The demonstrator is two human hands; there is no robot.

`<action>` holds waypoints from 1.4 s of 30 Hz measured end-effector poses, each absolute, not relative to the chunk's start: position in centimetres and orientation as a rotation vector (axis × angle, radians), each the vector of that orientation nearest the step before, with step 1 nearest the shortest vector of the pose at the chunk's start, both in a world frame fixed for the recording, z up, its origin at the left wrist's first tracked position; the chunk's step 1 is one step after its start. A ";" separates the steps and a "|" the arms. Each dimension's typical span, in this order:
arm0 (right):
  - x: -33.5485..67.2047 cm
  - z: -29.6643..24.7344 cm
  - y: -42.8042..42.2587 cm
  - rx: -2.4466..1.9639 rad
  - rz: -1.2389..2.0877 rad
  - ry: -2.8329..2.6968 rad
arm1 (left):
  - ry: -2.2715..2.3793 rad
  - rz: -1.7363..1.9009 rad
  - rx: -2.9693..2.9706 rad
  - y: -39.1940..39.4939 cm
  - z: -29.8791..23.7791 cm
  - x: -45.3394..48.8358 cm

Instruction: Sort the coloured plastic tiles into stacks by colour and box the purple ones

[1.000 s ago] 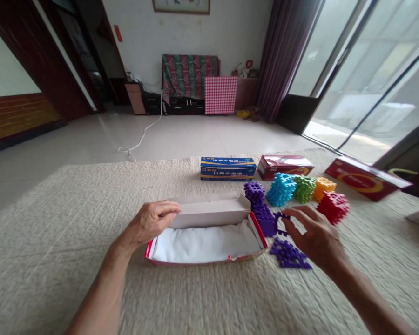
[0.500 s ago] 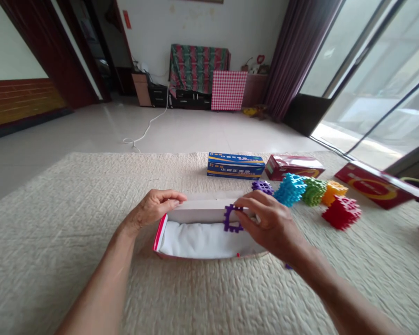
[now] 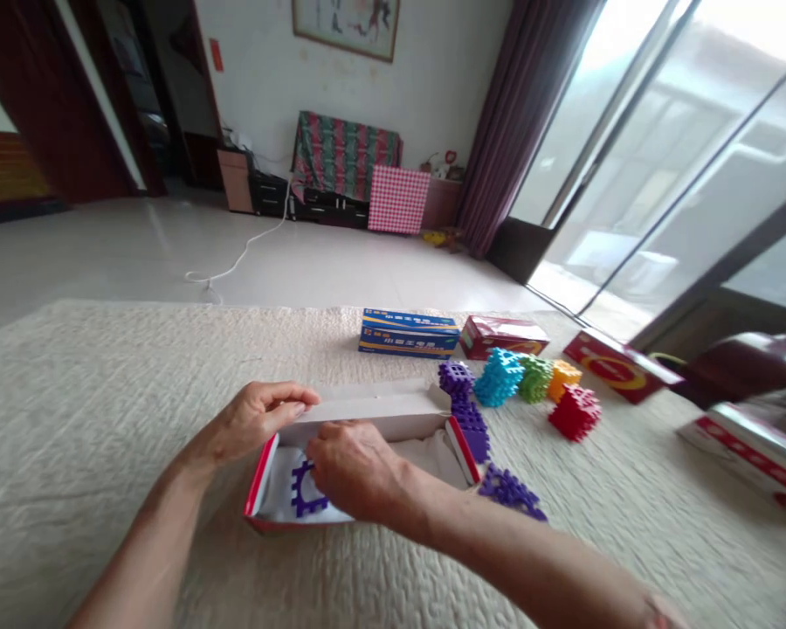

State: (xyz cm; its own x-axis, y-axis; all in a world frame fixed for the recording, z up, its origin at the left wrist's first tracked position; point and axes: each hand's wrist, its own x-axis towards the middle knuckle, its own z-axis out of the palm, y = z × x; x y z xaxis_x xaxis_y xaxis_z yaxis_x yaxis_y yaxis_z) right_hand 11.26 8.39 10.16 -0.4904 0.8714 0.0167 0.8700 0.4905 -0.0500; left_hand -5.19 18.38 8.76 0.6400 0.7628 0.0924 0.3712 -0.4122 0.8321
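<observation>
In the head view, an open red-edged cardboard box (image 3: 257,483) lies before me, with a white cloth (image 3: 277,476) covering its bottom. My left hand (image 3: 255,421) pinches the left end of the raised white lid flap (image 3: 373,400). Reaching into the box's left half, my right hand (image 3: 360,467) holds a purple notched square building piece (image 3: 299,500) just over the cloth. Its fingertips are partly hidden behind the knuckles. Right of the box lie more purple pieces (image 3: 514,491) and a purple cube (image 3: 457,377).
Blue (image 3: 499,377), green (image 3: 535,377), orange (image 3: 564,379) and red cubes (image 3: 575,413) sit to the right. Behind them are a blue battery box (image 3: 408,334) and red boxes (image 3: 504,336). Another red-and-white box (image 3: 753,450) stands far right on the quilted cover (image 3: 137,384).
My right hand has carried the purple piece leftward and down into the box's left end. The left hand still grips the flap. My head view has turned right and up.
</observation>
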 end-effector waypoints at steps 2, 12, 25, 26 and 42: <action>11.6 10.6 8.0 -1.592 0.073 -2.606 | 0.891 0.589 2.048 18.8 8.4 -5.3; 23.3 13.7 3.0 -1.749 -0.113 -1.898 | 1.015 0.547 2.030 18.6 8.8 -5.3; 30.9 8.4 0.6 -2.130 0.054 -1.933 | 1.108 0.471 1.940 19.2 7.7 -5.8; 30.9 8.2 0.6 -2.139 0.059 -1.943 | 1.111 0.470 1.922 19.2 7.7 -5.8; 30.1 8.5 0.8 -2.133 0.032 -1.964 | 1.124 0.488 1.924 19.0 8.0 -5.6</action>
State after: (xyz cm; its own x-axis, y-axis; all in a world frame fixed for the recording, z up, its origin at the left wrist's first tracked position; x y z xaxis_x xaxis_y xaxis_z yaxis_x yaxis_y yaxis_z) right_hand 30.14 0.77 8.53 0.0957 0.9846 0.1460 0.9793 -0.0669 -0.1911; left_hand -5.57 19.04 8.03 0.5230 0.8490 -0.0753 0.5245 -0.2509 0.8136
